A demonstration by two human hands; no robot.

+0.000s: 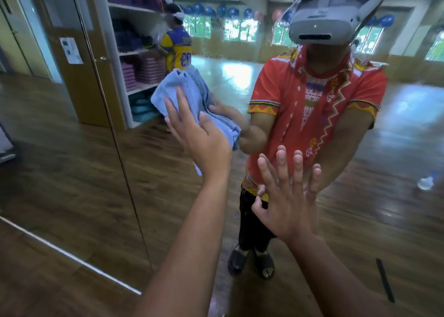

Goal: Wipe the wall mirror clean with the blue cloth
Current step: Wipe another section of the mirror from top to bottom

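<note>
Both on mirror (396,148): L hand (200,136) presses blue cloth (183,88); R hand (288,196) flat.

Seen in reflection: a white headset (319,28) with a dark slot across its front, white straps running up over the head. Under it a red short-sleeved shirt (276,86), with zigzag trim down the chest, a white-and-purple patterned panel in the middle and yellow-orange bands on the sleeve hems. Dark trousers (248,225) below. Dark open-toed sandals (237,260) on the feet. Forearms (192,244) bare.
</note>
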